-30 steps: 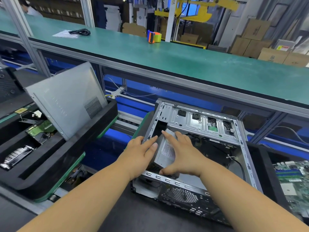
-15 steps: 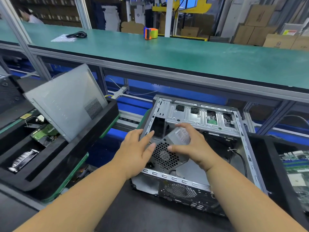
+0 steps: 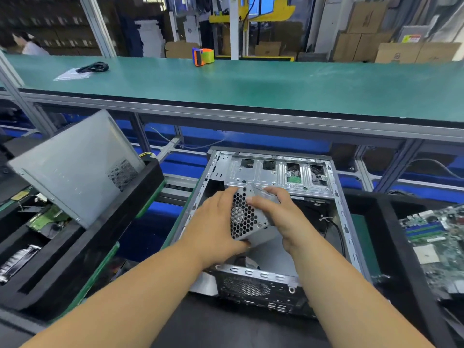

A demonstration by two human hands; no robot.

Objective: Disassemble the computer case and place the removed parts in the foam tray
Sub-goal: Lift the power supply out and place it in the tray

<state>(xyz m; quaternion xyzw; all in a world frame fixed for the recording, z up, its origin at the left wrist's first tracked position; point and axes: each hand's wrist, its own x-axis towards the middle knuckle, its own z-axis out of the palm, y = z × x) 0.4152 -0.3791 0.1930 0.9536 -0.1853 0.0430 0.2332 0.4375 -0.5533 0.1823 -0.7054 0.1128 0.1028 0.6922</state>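
Both hands were on the power supply unit [image 3: 247, 217], a grey metal box with a honeycomb fan grille facing up toward the camera, tilted and raised inside the open computer case [image 3: 334, 197]. Left hand [image 3: 216, 227] gripped the unit's left edge, fingers curled over the top corner, thumb under the lower edge. Right hand [image 3: 278, 214] gripped the right side, thumb across the grille's top edge, fingers wrapped over the far face. Case lay on its side directly under the hands, its drive-bay bracket [image 3: 271, 172] just beyond the fingertips and its rear I/O panel [image 3: 251, 287] below the wrists. A black cable [image 3: 337, 232] ran inside the case to the right of the right hand. Black foam tray [image 3: 105, 237] sat well to the left of the left hand, with the grey side panel [image 3: 75, 167] leaning tilted in it and a green board [image 3: 49, 217] in a slot underneath. Another tray to the right of the right forearm held a motherboard [image 3: 437, 244]. Far beyond the hands on the green bench [image 3: 251, 86]: a tape dispenser [image 3: 203, 56] and a coiled black cord [image 3: 94, 67].
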